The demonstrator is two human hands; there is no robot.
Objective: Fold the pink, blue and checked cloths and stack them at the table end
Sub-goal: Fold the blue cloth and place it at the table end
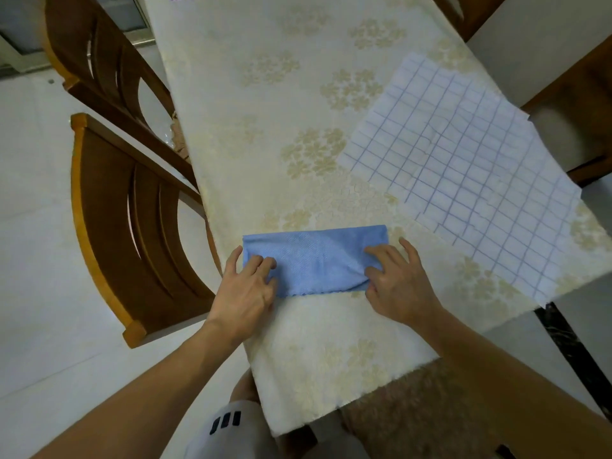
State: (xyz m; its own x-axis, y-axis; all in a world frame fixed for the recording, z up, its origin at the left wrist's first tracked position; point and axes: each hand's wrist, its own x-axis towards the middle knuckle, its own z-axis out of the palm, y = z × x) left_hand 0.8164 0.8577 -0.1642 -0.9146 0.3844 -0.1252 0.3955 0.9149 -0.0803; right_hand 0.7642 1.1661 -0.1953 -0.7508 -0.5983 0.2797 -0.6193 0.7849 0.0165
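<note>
Blue cloth (314, 260), folded into a long strip, lies across the near part of the tabletop (265, 94), and both hands are on it: the left hand (246, 286) pinches its left end with curled fingers (265, 261), while the right hand (399, 283) grips the right end, where the fabric bunches under the thumb. Just beyond, to the right, the checked cloth (463, 167) lies spread flat, one corner hanging past the edge. Two wooden chairs (132, 226) stand on the left.
</note>
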